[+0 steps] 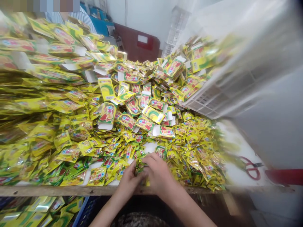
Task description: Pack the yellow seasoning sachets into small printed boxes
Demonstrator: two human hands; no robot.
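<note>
My left hand [127, 179] and my right hand [157, 172] meet close together over the table's front edge. The fingers of both are curled inward, and motion blurs them. A bit of yellow and green shows around the fingertips, but what they hold is hidden. Small yellow-green sachets [199, 151] lie in a thick heap around and beyond my hands. Just past my right fingertips is a green sachet [161, 152]. Farther back, small printed cartons [107, 114] are piled on the sachets, several with white end flaps open.
A white plastic crate [213, 96] leans at the right, with cartons spilling beside it. Red-handled scissors [252, 169] lie on the white tabletop [233, 148] at the right. Below the wooden edge [59, 190], a blue crate [81, 209] holds more packets. Someone in a striped shirt [85, 19] is behind the heap.
</note>
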